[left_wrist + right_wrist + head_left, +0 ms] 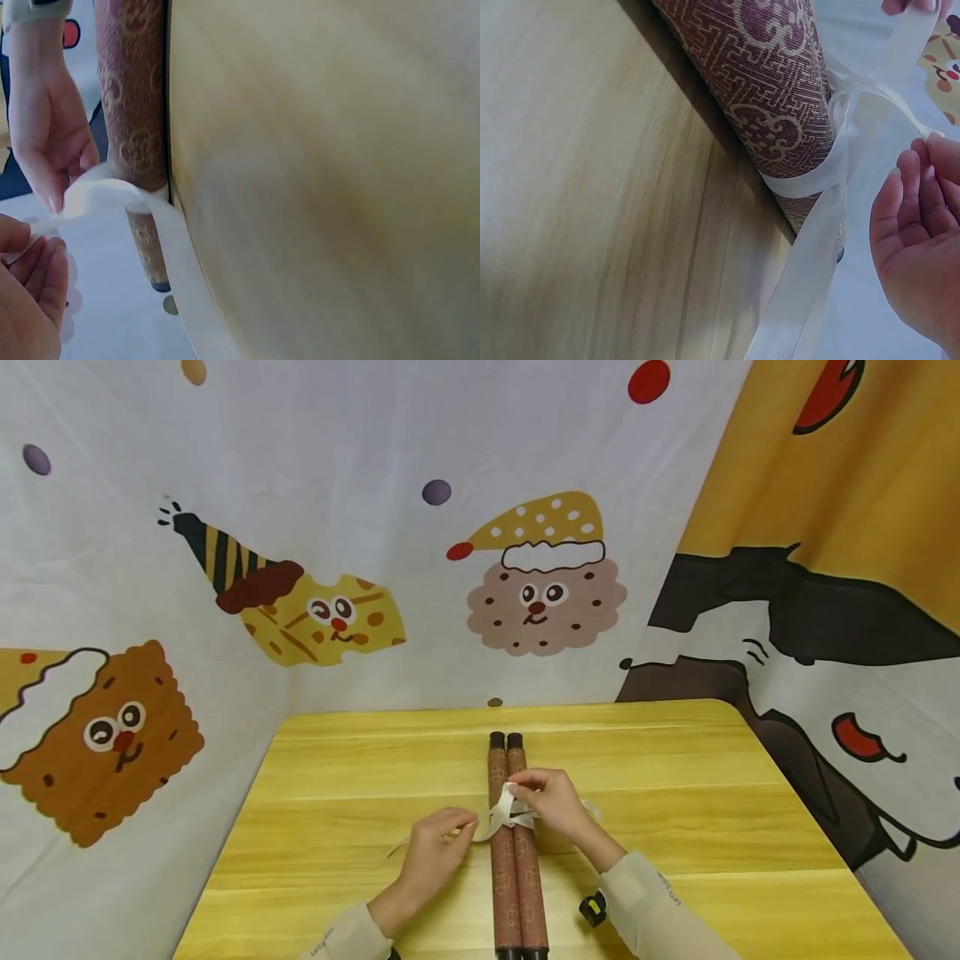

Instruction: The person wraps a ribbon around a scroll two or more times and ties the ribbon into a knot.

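Two scrolls [506,877] with reddish-brown patterned covers and dark end knobs lie side by side on the wooden table. A white ribbon [810,180] runs around them near the middle, with loops and loose tails on both sides. My left hand [435,852], left of the scrolls, pinches one part of the ribbon between thumb and fingers. Above the scrolls, my right hand [553,802] pinches a raised loop of it. In the right wrist view the ribbon crosses over itself at the scroll's edge. Whether a knot sits there I cannot tell.
A small black and yellow tape measure [592,908] lies on the table [337,777] beside my right forearm. Behind the table hangs a white cloth [360,468] printed with cartoon food. An orange cloth [885,510] with a cartoon figure hangs at the right.
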`<state>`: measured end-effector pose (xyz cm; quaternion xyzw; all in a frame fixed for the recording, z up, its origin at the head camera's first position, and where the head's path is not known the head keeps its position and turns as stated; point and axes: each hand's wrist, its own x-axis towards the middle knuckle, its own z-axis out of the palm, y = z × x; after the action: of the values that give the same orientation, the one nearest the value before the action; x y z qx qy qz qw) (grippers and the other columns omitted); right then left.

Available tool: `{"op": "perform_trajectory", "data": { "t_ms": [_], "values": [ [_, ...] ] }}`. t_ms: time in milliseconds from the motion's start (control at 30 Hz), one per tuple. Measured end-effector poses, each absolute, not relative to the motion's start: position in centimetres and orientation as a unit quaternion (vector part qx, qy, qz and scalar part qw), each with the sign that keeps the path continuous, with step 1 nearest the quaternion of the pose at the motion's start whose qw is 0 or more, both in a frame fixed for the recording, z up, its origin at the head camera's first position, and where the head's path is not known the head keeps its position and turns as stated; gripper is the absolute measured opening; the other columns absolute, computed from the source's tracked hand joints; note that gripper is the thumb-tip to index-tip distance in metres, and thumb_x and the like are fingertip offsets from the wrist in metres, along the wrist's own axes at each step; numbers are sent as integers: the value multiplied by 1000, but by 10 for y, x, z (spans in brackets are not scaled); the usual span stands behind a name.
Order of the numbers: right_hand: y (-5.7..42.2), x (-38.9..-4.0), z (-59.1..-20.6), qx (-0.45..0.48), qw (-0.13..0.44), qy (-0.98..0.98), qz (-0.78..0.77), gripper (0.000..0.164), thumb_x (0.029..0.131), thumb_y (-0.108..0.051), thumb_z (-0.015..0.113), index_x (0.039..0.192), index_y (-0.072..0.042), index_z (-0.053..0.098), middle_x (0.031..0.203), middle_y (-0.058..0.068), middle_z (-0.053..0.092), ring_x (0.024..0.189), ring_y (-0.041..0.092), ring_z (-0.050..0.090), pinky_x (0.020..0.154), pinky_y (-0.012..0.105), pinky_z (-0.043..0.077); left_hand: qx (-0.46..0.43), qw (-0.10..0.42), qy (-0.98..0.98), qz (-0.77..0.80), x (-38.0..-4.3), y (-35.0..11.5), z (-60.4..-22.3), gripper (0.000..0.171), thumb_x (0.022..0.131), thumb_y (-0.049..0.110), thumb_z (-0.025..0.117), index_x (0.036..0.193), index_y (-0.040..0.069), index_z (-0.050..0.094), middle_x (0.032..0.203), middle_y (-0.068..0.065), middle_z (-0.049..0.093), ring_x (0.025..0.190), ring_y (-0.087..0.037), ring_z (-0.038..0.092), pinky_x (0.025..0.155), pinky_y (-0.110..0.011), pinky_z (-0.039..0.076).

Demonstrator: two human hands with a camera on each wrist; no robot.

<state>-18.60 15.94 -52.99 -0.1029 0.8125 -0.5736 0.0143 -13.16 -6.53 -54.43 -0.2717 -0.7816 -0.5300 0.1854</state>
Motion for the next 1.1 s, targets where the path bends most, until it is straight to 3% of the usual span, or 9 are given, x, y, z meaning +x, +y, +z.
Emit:
{"op": "perform_trajectory", "data": {
  "t_ms": [267, 433, 633, 800, 1100],
  "values": [
    [160, -188, -529, -88, 13, 812, -577, 7, 85, -21, 71, 91, -18, 74, 84, -2, 70, 75, 19, 61, 61, 30, 51, -366, 247, -762, -474, -113, -48, -548, 22, 81, -6, 68, 99, 5, 72, 92, -6, 70, 88, -10, 65, 78, -16, 50],
    [159, -189, -529, -90, 17, 811, -578, 7, 85, -21, 72, 90, -17, 74, 84, -1, 70, 75, 19, 61, 62, 34, 52, -407, 258, -750, -453, -100, -33, -550, 20, 81, -5, 67, 99, 5, 72, 93, -3, 69, 91, -8, 63, 83, -18, 49],
    [159, -190, -529, -90, 23, 812, -576, 6, 85, -19, 72, 90, -15, 74, 83, 0, 70, 75, 19, 61, 64, 43, 53, -443, 232, -739, -451, -87, -12, -550, 20, 82, -4, 67, 98, 6, 72, 94, 0, 69, 92, -5, 62, 83, -15, 47],
    [158, -183, -515, -100, 31, 812, -574, 10, 87, -12, 69, 94, -6, 72, 86, 8, 70, 77, 25, 62, 66, 50, 52, -468, 227, -740, -426, -85, 2, -547, 15, 85, 1, 67, 97, 9, 72, 96, 3, 68, 92, -4, 62, 84, -14, 46],
    [155, -170, -489, -130, 15, 823, -553, 10, 88, -7, 66, 94, -1, 72, 87, 11, 69, 76, 26, 60, 63, 38, 53, -516, 180, -765, -339, -91, 16, -538, 11, 88, 10, 66, 95, 13, 73, 95, 7, 68, 92, 0, 61, 86, -11, 44]
  ]
}}
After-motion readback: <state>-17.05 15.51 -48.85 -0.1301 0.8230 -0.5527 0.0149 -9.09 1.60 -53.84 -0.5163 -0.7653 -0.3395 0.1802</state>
